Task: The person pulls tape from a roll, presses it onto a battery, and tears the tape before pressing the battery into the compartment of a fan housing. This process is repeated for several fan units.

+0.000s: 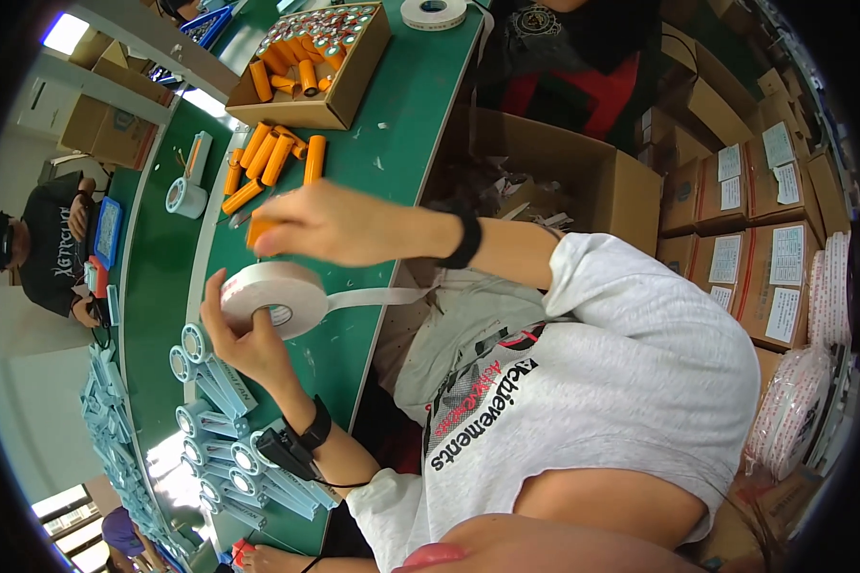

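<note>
My left hand (244, 344) grips a white roll of tape (301, 291), with fingers round its rim and a finger or thumb at its core. A loose strip of tape (377, 298) trails from the roll toward my lap. Just above the roll, my right hand (320, 224), slightly blurred, is closed on an orange cylindrical battery cell (257, 232), partly hidden by the fingers. Several more orange battery cells (277, 160) lie beyond it on the green bench (392, 162). Near my left wrist stand and lie several light blue cells (244, 458) with white ends.
A cardboard box (320, 115) of orange cells stands on the bench, near another tape roll (434, 11). Across from me a co-worker (48, 239) sits by a blue tray (108, 234). An open carton (592, 172) and stacked cartons (774, 277) are on my right.
</note>
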Motion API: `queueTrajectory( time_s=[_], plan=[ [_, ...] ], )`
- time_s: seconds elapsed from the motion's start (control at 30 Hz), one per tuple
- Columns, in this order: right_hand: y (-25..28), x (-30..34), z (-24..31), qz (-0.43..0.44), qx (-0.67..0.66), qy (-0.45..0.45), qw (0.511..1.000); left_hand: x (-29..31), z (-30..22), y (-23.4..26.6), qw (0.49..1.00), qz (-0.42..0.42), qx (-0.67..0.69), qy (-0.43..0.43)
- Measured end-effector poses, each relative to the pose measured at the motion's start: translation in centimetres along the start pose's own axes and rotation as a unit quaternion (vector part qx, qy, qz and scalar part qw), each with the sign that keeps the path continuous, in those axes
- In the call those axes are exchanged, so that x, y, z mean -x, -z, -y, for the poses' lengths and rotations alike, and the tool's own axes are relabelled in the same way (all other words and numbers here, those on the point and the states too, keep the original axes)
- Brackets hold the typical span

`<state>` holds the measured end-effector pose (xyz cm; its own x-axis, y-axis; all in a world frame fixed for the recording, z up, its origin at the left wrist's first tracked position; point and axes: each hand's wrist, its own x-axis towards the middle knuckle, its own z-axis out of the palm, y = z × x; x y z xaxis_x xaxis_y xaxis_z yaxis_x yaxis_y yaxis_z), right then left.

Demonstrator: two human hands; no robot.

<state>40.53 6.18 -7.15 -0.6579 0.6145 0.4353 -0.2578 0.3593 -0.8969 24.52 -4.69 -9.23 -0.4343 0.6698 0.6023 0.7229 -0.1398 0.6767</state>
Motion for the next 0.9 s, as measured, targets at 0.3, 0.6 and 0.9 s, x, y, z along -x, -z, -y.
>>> queueTrajectory(
  time_s=[0.3, 0.6, 0.9],
  plan=[
    [-3.0, -1.7, -2.1, -0.118, -0.355, -0.064, 0.925, 1.4, -0.8, -0.5, 0.996, 0.076, -0.049, -0.026],
    [5.7, -2.9, 5.5, -0.157, -0.260, 0.234, 0.924, -0.3, 1.1, -0.8, 0.971, 0.149, -0.185, -0.030],
    [7.5, 4.3, 0.7, -0.034, 0.131, 0.063, 0.989, -5.1, 7.5, 9.6, 0.805, 0.229, -0.524, 0.156]
  ],
)
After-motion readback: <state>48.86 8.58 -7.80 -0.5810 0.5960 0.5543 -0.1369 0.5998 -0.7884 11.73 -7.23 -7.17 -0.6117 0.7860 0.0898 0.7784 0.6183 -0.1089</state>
